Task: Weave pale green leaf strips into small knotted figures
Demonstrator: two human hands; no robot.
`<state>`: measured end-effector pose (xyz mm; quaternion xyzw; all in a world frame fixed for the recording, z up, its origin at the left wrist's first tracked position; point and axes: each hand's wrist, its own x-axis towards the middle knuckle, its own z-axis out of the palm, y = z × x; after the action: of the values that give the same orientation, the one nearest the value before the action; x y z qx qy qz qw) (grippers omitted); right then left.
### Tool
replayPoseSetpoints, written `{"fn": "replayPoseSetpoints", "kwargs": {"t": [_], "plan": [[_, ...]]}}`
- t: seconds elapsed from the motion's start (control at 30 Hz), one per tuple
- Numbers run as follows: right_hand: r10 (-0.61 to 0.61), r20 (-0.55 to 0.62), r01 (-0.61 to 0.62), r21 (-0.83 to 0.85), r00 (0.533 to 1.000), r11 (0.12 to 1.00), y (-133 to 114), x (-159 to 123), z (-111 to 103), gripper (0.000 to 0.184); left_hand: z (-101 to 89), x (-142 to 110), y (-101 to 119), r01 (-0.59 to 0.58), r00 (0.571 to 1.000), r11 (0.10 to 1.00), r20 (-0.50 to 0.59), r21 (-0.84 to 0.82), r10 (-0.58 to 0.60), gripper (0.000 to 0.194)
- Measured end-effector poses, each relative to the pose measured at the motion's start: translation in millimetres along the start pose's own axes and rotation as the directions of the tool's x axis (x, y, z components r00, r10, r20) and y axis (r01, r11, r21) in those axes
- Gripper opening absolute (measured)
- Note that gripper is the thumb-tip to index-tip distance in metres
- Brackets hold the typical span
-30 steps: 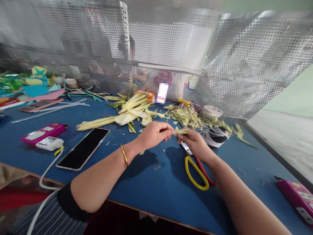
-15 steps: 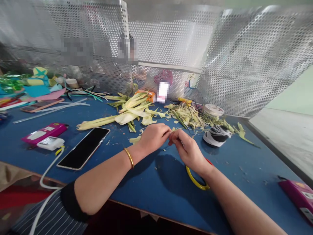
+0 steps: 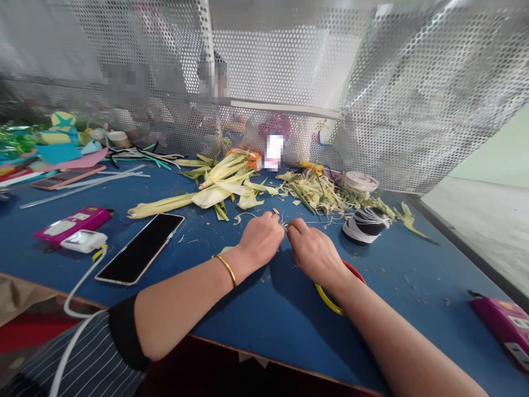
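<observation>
Both of my hands meet over the middle of the blue table, fingertips close together. My left hand (image 3: 261, 238), with a gold bangle at the wrist, is closed in a pinch. My right hand (image 3: 314, 248) is closed too, thumb and fingers pressed together just to its right. White string (image 3: 320, 223) shows on either side of the hands and seems to run through both pinches. A tiny pale green bit shows between the fingertips; its kind is unclear. Red-and-yellow handled scissors (image 3: 330, 300) lie partly hidden under my right wrist. The string spool (image 3: 366, 226) stands to the right.
Corn husks (image 3: 223, 184) lie behind my hands, with a heap of shredded husk (image 3: 316, 193) to their right. A black-screened phone (image 3: 142, 248) and a magenta box (image 3: 74, 223) are at left, another magenta box (image 3: 502, 331) at right. A perforated metal screen (image 3: 285, 66) closes the back.
My hands have come slightly lower and turned so their backs face up more. The string now shows stretched between my right hand and the spool.
</observation>
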<state>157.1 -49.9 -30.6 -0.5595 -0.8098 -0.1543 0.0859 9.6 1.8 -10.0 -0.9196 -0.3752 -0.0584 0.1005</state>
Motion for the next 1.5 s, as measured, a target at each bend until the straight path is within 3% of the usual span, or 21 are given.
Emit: {"fn": "replayPoseSetpoints", "kwargs": {"t": [0.1, 0.17, 0.23, 0.37, 0.43, 0.5, 0.6, 0.7, 0.87, 1.07, 1.23, 1.4, 1.5], "plan": [[0.142, 0.181, -0.160, 0.090, 0.973, 0.983, -2, 1, 0, 0.016, 4.6, 0, 5, 0.041, 0.998, 0.999, 0.052, -0.010, -0.041, 0.020], [0.247, 0.251, -0.305, 0.226, 0.936, 0.925, -3, 1, 0, 0.014, 6.8, 0, 5, 0.073, 0.995, 0.997, 0.065, -0.018, -0.072, 0.022], [0.305, 0.334, -0.429, 0.406, 0.892, 0.807, -3, 2, 1, 0.016, 8.9, 1, 5, 0.093, 0.994, 0.995, 0.060, -0.026, -0.092, 0.023], [0.277, 0.533, -0.599, 0.666, 0.799, 0.445, -3, 3, 7, 0.019, 11.4, 1, 5, 0.125, 0.991, 0.992, 0.059, -0.029, -0.123, 0.024], [0.261, 0.557, -0.614, 0.692, 0.789, 0.379, -2, 4, 8, 0.017, 11.0, 1, 5, 0.120, 0.991, 0.992, 0.070, -0.026, -0.118, 0.024], [0.283, 0.486, -0.561, 0.678, 0.827, 0.475, -1, 4, 7, 0.016, 9.5, 0, 7, 0.103, 0.992, 0.994, 0.078, -0.022, -0.101, 0.023], [0.303, 0.222, -0.375, 0.556, 0.927, 0.741, -1, 4, 2, 0.014, 6.3, -1, 12, 0.099, 0.990, 0.995, 0.097, -0.011, -0.097, 0.024], [0.189, 0.089, -0.209, 0.449, 0.978, 0.869, 1, 4, 0, 0.017, 4.0, -5, 18, 0.111, 0.986, 0.994, 0.126, -0.023, -0.107, 0.027], [0.120, 0.160, -0.185, 0.497, 0.980, 0.848, 8, 5, 2, 0.016, 2.0, -8, 15, 0.157, 0.978, 0.976, 0.163, -0.154, -0.131, 0.026], [0.077, 0.128, -0.136, 0.569, 0.989, 0.811, 14, 4, 5, 0.016, -4.4, -2, -8, 0.182, 0.967, 0.916, 0.232, -0.358, -0.102, 0.031], [0.040, 0.111, -0.100, 0.608, 0.993, 0.788, 16, 3, 7, 0.013, -7.4, -5, -22, 0.183, 0.968, 0.926, 0.223, -0.329, -0.112, 0.023], [0.023, 0.133, -0.102, 0.618, 0.991, 0.780, 16, 3, 7, 0.013, -3.2, -6, -38, 0.094, 0.974, 0.933, 0.225, -0.346, -0.014, 0.021], [0.016, 0.143, -0.103, 0.621, 0.990, 0.777, 17, 3, 6, 0.013, -1.8, -5, -41, 0.121, 0.969, 0.918, 0.245, -0.376, -0.028, 0.014]]}}
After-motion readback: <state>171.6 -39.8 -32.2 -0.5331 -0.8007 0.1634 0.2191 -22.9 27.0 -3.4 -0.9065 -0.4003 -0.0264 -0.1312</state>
